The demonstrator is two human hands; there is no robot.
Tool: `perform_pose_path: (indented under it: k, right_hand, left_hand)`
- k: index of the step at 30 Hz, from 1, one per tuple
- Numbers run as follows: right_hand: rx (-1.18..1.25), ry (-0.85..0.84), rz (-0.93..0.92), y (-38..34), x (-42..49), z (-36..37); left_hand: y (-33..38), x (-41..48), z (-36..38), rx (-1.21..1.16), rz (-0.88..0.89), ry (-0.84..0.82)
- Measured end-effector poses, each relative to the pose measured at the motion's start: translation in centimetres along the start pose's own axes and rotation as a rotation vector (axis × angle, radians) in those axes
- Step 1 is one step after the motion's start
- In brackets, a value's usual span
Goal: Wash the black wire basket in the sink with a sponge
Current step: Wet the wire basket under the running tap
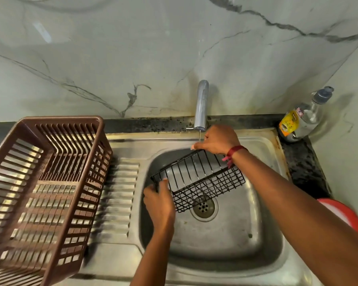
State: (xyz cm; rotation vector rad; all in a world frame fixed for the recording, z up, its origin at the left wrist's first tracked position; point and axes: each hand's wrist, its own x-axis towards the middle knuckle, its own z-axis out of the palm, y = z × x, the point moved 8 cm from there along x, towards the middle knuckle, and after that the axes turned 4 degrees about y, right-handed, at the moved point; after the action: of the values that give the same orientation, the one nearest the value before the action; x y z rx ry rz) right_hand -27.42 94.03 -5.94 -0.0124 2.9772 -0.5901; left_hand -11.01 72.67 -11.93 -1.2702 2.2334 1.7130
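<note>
Hanging tilted above the drain (204, 206) of the sink (225, 242), the black wire basket (198, 178) is held by both hands. The left hand (159, 201) grips its near left end, and the right hand (219, 139) curls over its far top rim just under the tap (202, 104), which drips a thin stream. A brown plastic rack (60, 120) sits on the drainboard (120, 193) at left. A bottle (304, 118) stands on the table (298, 168) at right.

Black wire basket (203, 179) held tilted over the sink (225, 244) drain. L hand (159, 201) grips its near-left end, R hand (219, 141) grips the far rim just under the tap (202, 104), thin trickle running. Brown slatted crate (60, 120) on drainboard at left, soap bottle (304, 118) far right.
</note>
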Motion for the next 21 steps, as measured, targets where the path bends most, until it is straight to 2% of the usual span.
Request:
perform_pose_path:
  k: [2,4,8,13,16,19,21]
  right_hand:
    - [-0.09,0.023,-0.059,-1.6,0.0,0.1]
    - [-0.176,0.048,-0.106,-3.1,-0.5,0.4]
    - [-0.213,0.13,-0.167,-5.6,-1.7,0.8]
    - [-0.269,0.165,-0.219,-7.1,-2.8,1.5]
    - [-0.303,0.188,-0.311,-8.2,-3.2,1.9]
    - [-0.141,0.138,-0.407,-8.8,-3.4,1.4]
    - [0.041,-0.013,-0.403,-8.1,-3.1,1.6]
  left_hand:
    - [2.1,-1.4,1.2,0.166,0.167,-0.032]
    - [3.5,-2.7,3.5,0.323,0.24,-0.137]
    - [4.2,-2.6,6.2,0.501,0.176,-0.229]
    - [3.3,-1.4,6.7,0.438,0.045,-0.312]
    - [3.4,-1.1,6.1,0.31,-0.025,-0.298]
    - [3.5,-0.9,5.5,0.225,-0.054,-0.281]
    - [3.2,-0.6,5.1,0.173,-0.092,-0.288]
